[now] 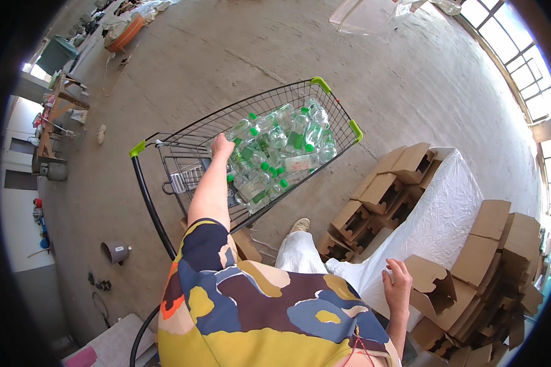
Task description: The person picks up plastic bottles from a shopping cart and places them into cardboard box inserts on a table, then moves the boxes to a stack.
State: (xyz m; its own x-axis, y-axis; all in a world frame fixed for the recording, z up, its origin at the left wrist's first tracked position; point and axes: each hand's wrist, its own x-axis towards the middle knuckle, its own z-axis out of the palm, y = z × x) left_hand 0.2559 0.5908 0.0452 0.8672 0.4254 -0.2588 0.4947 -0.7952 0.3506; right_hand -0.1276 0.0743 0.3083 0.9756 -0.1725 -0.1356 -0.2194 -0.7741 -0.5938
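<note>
A black wire shopping cart (183, 131) with bright green corner caps stands in front of me. Many clear plastic bottles (275, 137) with green caps and green labels lie heaped in its basket. My left hand (222, 147) reaches over the basket at the heap's left edge, its fingers closed; what they hold, if anything, is hidden beside the bottles. Off to the right, my right hand (398, 282) hangs with loosely bent fingers apart and nothing in it. White crinkled sheeting (431, 208) and open cardboard cartons (431, 278) lie around that hand.
More brown cartons (373, 196) line the sheeting's left side. The cart's black handle (150, 211) curves down at the left. A grey bucket-like object (114, 252) lies on the concrete floor (226, 67). Along the left wall stands a wooden bench (55, 122); large windows (520, 67) fill the right.
</note>
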